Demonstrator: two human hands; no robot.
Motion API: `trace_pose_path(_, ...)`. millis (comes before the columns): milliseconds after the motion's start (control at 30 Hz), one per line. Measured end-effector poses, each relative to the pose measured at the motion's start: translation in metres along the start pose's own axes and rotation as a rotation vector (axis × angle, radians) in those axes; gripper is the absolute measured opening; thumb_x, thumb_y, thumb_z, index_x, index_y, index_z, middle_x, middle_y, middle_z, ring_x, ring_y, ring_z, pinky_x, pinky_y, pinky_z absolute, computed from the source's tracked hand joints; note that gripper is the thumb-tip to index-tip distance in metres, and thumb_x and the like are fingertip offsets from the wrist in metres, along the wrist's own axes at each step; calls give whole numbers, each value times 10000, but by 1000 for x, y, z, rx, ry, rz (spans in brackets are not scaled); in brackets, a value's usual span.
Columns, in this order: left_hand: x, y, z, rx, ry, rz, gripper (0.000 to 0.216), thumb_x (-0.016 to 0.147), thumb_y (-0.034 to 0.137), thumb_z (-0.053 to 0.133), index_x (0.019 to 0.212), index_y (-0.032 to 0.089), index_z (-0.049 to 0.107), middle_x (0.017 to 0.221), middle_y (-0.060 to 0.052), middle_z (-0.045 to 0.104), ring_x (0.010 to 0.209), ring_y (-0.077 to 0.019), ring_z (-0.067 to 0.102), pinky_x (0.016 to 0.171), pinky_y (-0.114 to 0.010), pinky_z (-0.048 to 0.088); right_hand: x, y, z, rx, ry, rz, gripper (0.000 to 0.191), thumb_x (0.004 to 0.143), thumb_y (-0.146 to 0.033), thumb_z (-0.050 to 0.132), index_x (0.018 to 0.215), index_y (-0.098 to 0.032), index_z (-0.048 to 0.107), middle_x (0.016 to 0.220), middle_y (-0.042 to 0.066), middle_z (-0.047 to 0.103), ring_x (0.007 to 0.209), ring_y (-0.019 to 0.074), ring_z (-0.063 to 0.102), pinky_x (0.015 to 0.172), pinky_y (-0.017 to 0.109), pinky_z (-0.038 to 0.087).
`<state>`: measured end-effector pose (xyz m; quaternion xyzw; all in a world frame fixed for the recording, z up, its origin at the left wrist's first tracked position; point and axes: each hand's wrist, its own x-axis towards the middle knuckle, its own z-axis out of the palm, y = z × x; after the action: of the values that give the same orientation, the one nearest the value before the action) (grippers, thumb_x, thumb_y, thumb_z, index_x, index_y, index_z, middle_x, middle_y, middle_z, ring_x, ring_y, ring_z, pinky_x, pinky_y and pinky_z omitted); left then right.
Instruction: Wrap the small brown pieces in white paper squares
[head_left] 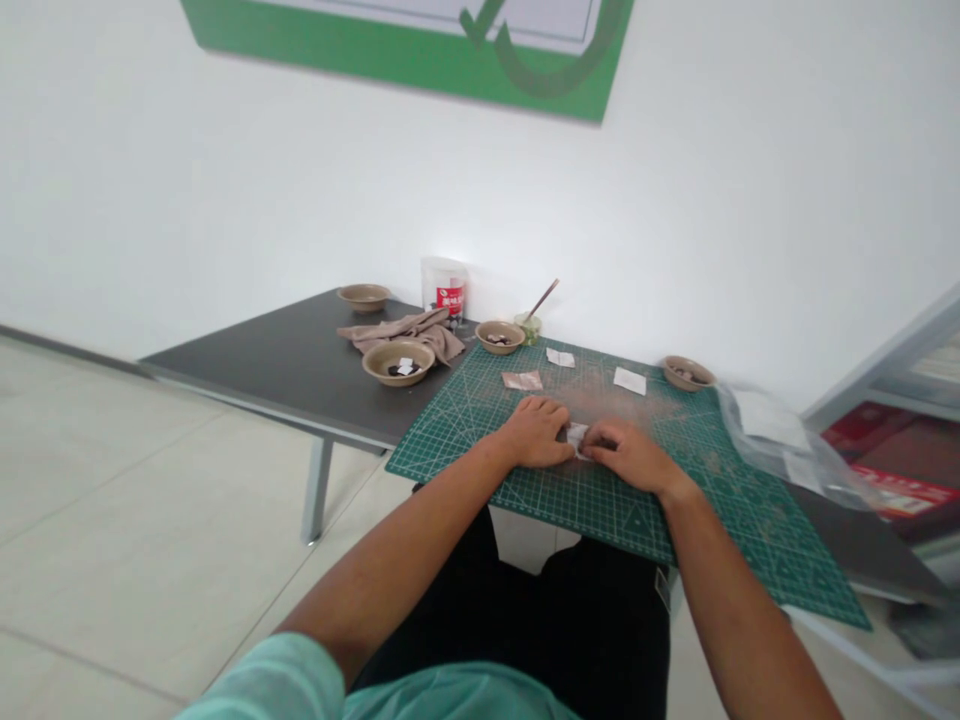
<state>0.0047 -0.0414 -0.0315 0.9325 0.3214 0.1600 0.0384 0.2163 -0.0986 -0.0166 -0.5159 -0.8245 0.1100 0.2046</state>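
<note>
Both my hands rest on a green cutting mat (660, 510) and meet over a small pale packet (577, 436). My left hand (535, 431) has its fingers curled down onto the packet's left side. The fingers of my right hand (628, 454) pinch its right side. Most of the packet is hidden between the fingers. Farther back on the mat lie a brownish packet (522, 380) and two white paper squares (560, 357) (629, 380).
Brown bowls (398, 361) (500, 336) (688, 372) (364, 296) stand on the dark table (285, 365), some holding small pieces. A beige cloth (405, 331), a white tub with a red label (444, 289), a small cup with a stick (529, 323) and a clear plastic bag (787, 440) are there too.
</note>
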Motion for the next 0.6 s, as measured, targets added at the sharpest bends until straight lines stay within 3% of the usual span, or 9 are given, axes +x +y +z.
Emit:
trace_pose_path(233,0,-1,1,1,1,15,370,840,501,562,1073,214,549,1228,-77,578,1231,-294,473,1061,-445,339,17,9,8,-81,112,85,174,928,-335,580,901,-217,704,999,91,717,1008,270,590,931,437,384)
trace_pose_path(433,0,0,1,0,1,1,372,843,535,554,1035,217,562,1203,-82,589,1218,-303,483,1034,-453,358,2,3,0,-35,13,3,127,886,-302,625,810,-231,698,857,30,714,827,198,620,810,332,447)
trace_pose_path(600,0,-1,2,-4,4,10,370,844,507,560,1073,216,553,1226,-77,580,1232,-294,469,1060,-444,337,12,3,9,-56,74,42,164,924,-324,576,869,-223,695,951,70,717,956,243,605,900,399,407)
